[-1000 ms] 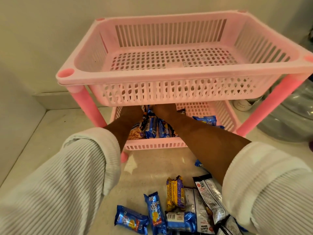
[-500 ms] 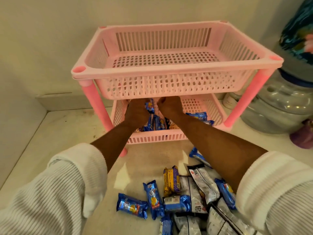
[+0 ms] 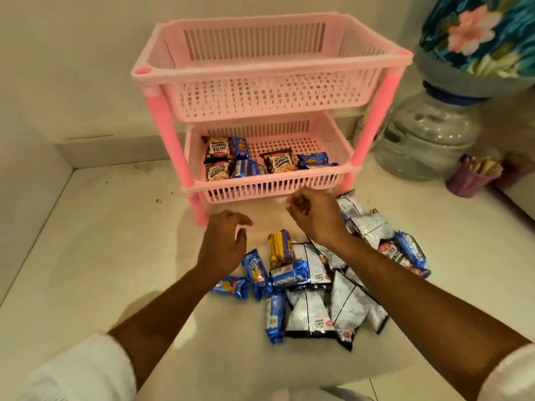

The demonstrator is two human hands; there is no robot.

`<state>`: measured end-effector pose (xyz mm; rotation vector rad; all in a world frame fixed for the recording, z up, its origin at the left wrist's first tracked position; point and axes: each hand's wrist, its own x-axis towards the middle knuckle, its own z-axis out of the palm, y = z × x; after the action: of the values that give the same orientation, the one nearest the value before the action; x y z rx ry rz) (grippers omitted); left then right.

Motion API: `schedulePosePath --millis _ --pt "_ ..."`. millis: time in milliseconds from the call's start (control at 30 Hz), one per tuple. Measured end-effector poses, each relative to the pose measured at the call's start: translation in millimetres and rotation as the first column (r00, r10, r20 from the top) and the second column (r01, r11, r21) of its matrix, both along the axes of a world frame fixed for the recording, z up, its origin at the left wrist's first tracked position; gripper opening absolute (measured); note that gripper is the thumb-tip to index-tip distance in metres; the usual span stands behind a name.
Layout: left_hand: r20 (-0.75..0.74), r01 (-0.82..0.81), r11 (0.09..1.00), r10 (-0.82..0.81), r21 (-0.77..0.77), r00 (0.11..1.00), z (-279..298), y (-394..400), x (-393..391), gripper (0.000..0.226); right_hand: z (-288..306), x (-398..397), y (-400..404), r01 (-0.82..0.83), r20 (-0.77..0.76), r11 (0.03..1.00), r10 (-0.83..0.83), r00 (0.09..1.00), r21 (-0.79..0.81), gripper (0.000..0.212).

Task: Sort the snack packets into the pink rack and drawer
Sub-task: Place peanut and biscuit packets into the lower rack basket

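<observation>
Pink rack (image 3: 272,79) stood at the back of the desk (image 3: 95,256). Its top basket held nothing I could see. Its lower basket (image 3: 269,188) carried a partial load: three salted peanut packets (image 3: 279,161) and several blue biscuit packets (image 3: 240,147), mostly toward its left and middle. No drawer in view that I could identify.

The bulk remained unsorted, by my estimate: a loose pile of snack packets (image 3: 321,287) lay on the desk just in front of the rack, blue, silver-backed and one yellow packet (image 3: 279,248) nearest the rack.

Both hands hovered between the rack and the pile, forearms stretched forward. Left hand (image 3: 223,244) was palm-down, fingers (image 3: 241,219) loosely spread, holding nothing. Right hand (image 3: 314,211), just before the lower basket's front wall, had fingers curled inward; I saw nothing held in it.
</observation>
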<state>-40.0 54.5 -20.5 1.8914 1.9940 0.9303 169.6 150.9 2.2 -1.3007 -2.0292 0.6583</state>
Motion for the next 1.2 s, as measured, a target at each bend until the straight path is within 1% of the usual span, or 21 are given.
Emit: schedulePosePath --millis 67,133,167,267,367,433,567,700,800,867,933,967,1033,1067,1100,1133,1167,1200 --pt "-0.017 -0.022 0.985 0.019 -0.172 1.000 -21 -11 3 0.023 -17 18 -17 -0.018 0.207 0.999 0.025 0.978 -0.034 0.006" --pt "-0.071 -0.078 0.943 0.058 -0.324 0.996 -37 -17 9 0.033 -29 31 -30 0.037 0.393 0.998 -0.013 0.919 -0.054 0.009" --pt "-0.094 -0.118 0.924 0.089 -0.365 0.992 -43 -18 14 0.039 -33 34 -34 0.075 0.444 0.996 -0.045 0.895 -0.050 0.012" --pt "-0.093 -0.196 0.903 0.174 -0.382 0.980 -53 -15 28 0.053 -40 28 -42 0.098 0.529 0.994 -0.057 0.846 -0.050 0.024" --pt "-0.097 -0.218 0.883 0.195 -0.415 0.976 -55 -12 38 0.057 -42 16 -43 0.103 0.612 0.992 -0.037 0.790 -0.072 0.033" --pt "-0.104 -0.228 0.865 0.203 -0.447 0.974 -53 -12 44 0.057 -42 12 -38 0.092 0.638 0.990 -0.006 0.770 -0.103 0.039" --pt "-0.092 -0.287 0.841 0.276 -0.460 0.957 -48 -11 53 0.060 -42 5 -32 0.031 0.665 0.990 0.067 0.744 -0.134 0.045" --pt "-0.049 -0.356 0.812 0.377 -0.463 0.925 -44 -10 55 0.060 -41 4 -27 -0.011 0.698 0.986 0.126 0.705 -0.167 0.044" --pt "-0.005 -0.410 0.796 0.456 -0.444 0.890 -43 -12 57 0.057 -37 4 -22 -0.030 0.705 0.983 0.150 0.693 -0.179 0.042" --pt "0.032 -0.437 0.797 0.493 -0.415 0.869 -39 -15 56 0.053 -33 4 -18 -0.038 0.698 0.981 0.161 0.698 -0.189 0.046" --pt "0.082 -0.459 0.814 0.516 -0.357 0.853 -36 -19 55 0.047 -29 10 -11 -0.026 0.663 0.976 0.168 0.729 -0.218 0.050" --pt "0.111 -0.467 0.822 0.524 -0.327 0.845 -35 -22 54 0.043 -28 15 -7 -0.018 0.626 0.970 0.172 0.760 -0.244 0.046" --pt "0.176 -0.484 0.831 0.538 -0.276 0.824 -33 -26 50 0.034 -26 29 3 -0.034 0.510 0.951 0.195 0.838 -0.308 0.031" --pt "0.203 -0.496 0.829 0.549 -0.260 0.811 -31 -28 48 0.030 -25 37 8 -0.063 0.418 0.936 0.214 0.883 -0.346 0.025" --pt "0.225 -0.511 0.820 0.565 -0.259 0.793 -28 -29 46 0.029 -26 45 13 -0.093 0.287 0.915 0.218 0.933 -0.393 0.017" --pt "0.255 -0.525 0.810 0.583 -0.261 0.772 -24 -28 43 0.028 -25 53 17 -0.127 0.115 0.882 0.199 0.973 -0.455 0.008" --pt "0.296 -0.539 0.795 0.605 -0.279 0.739 -21 -26 41 0.028 -24 60 20 -0.154 -0.055 0.836 0.148 0.988 -0.527 0.006" --pt "0.345 -0.551 0.779 0.627 -0.300 0.699 -18 -24 38 0.027 -23 67 22 -0.183 -0.200 0.782 0.076 0.977 -0.595 0.014"
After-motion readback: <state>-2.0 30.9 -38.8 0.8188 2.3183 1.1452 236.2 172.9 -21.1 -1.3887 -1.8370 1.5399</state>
